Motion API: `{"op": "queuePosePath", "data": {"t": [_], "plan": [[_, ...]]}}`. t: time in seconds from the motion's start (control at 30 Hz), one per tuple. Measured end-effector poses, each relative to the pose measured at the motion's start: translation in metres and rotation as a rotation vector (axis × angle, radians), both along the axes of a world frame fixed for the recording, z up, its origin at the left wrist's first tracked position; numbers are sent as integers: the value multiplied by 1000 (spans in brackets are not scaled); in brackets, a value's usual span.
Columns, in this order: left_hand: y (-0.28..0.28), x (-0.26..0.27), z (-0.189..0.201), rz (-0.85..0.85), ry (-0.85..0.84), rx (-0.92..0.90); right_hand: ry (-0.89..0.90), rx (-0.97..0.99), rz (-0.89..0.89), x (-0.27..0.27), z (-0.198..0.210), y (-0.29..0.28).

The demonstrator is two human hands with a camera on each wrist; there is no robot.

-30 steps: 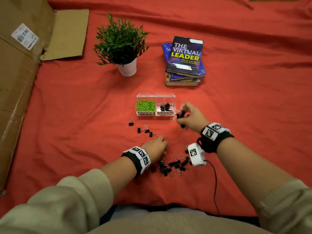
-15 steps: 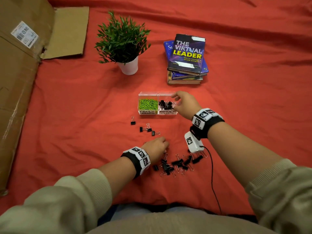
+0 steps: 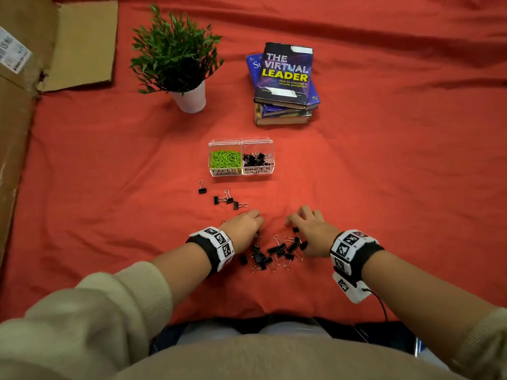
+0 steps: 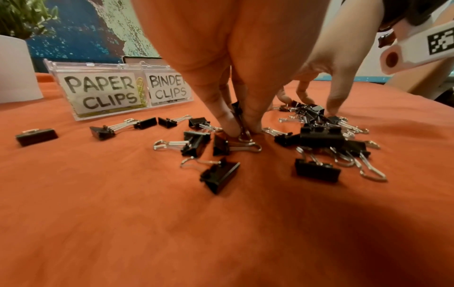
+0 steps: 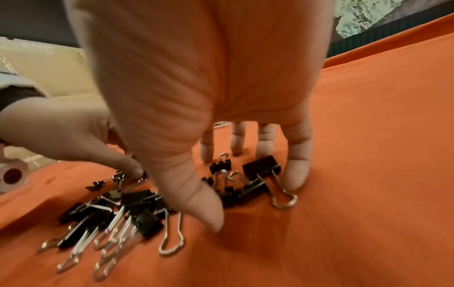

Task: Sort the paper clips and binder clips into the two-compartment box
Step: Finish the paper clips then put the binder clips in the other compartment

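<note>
The left hand [image 4: 221, 64] is at the left edge of the pile [image 3: 274, 250], and its fingers pinch one clip [image 4: 242, 124] that stands on end, wire loop down on the cloth. The right hand [image 3: 310, 229] is at the pile's right edge with fingers spread over more clips, holding none yet. The box [image 3: 241, 171] sits straight ahead past both hands, its binder side a bit nearer the right hand.

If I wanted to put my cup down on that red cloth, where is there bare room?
Bare cloth lies right of the two-compartment box and book stack, and left of the box below the potted plant. It is crowded in front: scattered binder clips, then the binder clip pile between the left hand and right hand.
</note>
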State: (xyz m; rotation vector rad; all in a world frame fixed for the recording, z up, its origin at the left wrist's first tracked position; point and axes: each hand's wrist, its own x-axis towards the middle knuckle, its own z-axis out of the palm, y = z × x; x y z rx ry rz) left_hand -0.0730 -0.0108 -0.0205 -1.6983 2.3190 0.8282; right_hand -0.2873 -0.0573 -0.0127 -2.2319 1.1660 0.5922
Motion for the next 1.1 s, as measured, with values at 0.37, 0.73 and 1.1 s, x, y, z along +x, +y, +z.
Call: {"op": "queuePosePath", "data": {"t": [0.37,0.73,1.1], "plan": [[-17,3,9,71,5,-5,-117,49,-56,3,3,-11],[-130,25,47,634,331,-234,-227,27,-190,30,-7,-32],[-80,33,41,537,294,-260,-608,-60,-473,102,38,-106]]}}
